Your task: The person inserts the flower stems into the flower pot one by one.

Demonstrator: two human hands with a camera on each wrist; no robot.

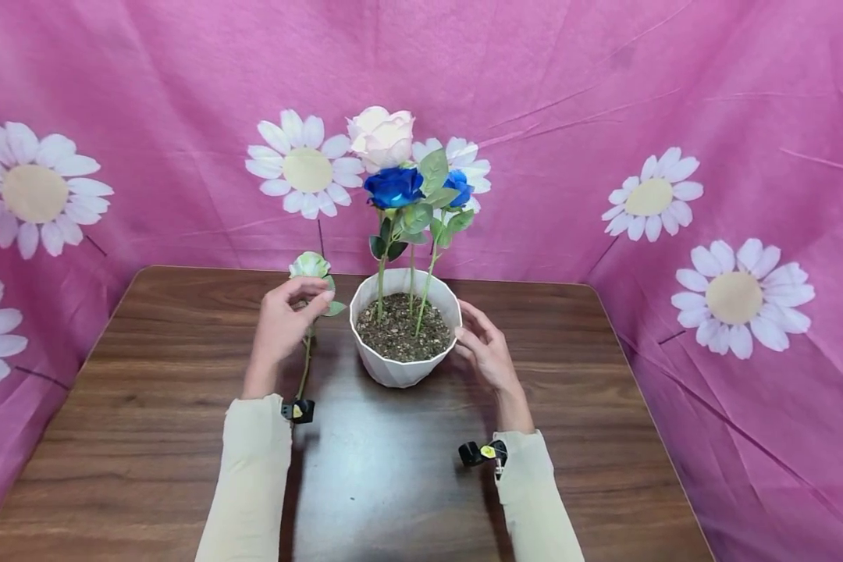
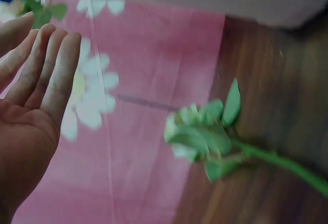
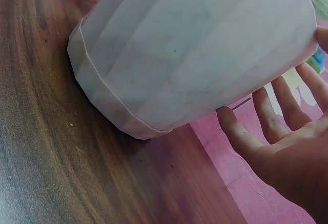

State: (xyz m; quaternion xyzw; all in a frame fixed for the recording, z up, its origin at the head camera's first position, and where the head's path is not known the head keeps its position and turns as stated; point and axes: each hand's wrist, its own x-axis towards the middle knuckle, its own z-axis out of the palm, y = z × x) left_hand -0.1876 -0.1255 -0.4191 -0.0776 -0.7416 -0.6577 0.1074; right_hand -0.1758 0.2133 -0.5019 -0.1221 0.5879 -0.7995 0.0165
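A white faceted flowerpot [image 1: 393,373] filled with soil [image 1: 400,332] stands upright on the table. Planted in it are a pale pink rose [image 1: 382,139] and two blue roses [image 1: 393,187] with leafy stems. My right hand [image 1: 488,347] rests its fingertips against the pot's right side, thumb near the rim. In the right wrist view, its fingers [image 3: 238,129] are spread and fairly straight along the pot wall. Left of the pot lies a pale green-white rose [image 2: 197,131], its stem toward me. Above it, my left hand [image 1: 284,324] hovers with relaxed fingers, holding nothing.
The brown wooden table [image 1: 183,437] ends at a back edge just behind the pot. A pink cloth [image 1: 534,70] printed with white daisies hangs behind and on both sides. Each wrist wears a small black camera [image 1: 483,453].
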